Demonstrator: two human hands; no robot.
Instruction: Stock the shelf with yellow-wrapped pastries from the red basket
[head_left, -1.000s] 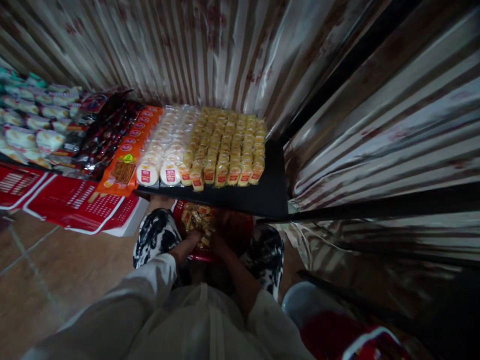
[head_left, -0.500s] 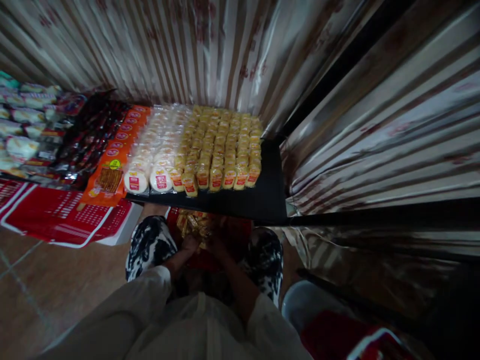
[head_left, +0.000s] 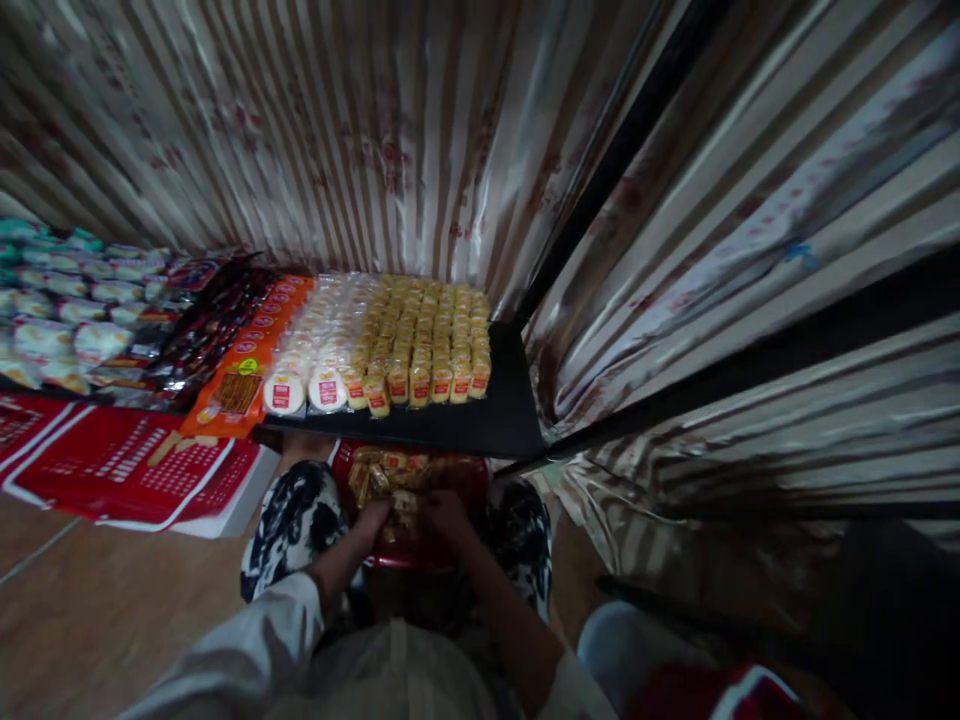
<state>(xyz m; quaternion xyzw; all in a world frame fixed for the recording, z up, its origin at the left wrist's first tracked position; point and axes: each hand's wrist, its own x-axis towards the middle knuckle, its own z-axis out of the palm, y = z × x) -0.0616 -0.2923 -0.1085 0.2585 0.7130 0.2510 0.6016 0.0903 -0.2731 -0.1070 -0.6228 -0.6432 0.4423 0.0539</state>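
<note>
Both my hands reach down into a red basket between my knees, filled with small yellow wrapped snack packs. My left hand has its fingers curled on packs at the basket's near left. Close beside it, my right hand is curled among the packs too; what it grips is too dark to make out. Above the basket a black shelf carries rows of the same yellow packs and round white packs.
Orange packets, dark red packets and pale bags fill the shelf's left. Red printed cartons lie below on the left. Striped shiny curtains hang behind and right. Brown floor lies left; a grey and red object is bottom right.
The view has tilted up and shifted, so the shelf sits lower in frame. My hands stay in the basket, working among the yellow packs with little movement.
</note>
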